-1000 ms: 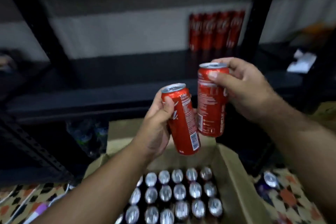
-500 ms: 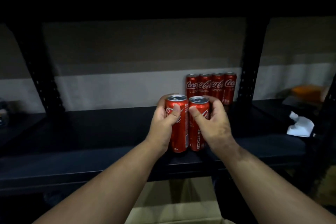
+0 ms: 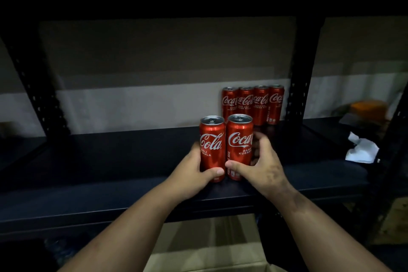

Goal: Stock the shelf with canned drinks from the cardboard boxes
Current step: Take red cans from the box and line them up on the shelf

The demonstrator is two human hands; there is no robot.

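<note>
Two red cola cans stand upright side by side on the black shelf [image 3: 110,161], near its front edge. My left hand [image 3: 194,172] grips the left can [image 3: 212,146] low down, thumb across its base. My right hand [image 3: 262,165] holds the right can [image 3: 239,143] near its bottom, thumb in front and fingers curled round its right side. Behind them, a row of several red cans [image 3: 252,104] stands at the back of the shelf against the wall. The cardboard box [image 3: 209,247] shows below the shelf, between my forearms.
Black perforated uprights [image 3: 298,73] frame the shelf bay left and right. A crumpled white paper [image 3: 362,148] lies on the shelf to the right, and an orange object [image 3: 368,108] sits blurred behind it. The upper shelf hangs dark overhead.
Both cans rose from above the box onto the shelf and moved a little further in. My hands slid from the upper parts of the cans down to their bases.
</note>
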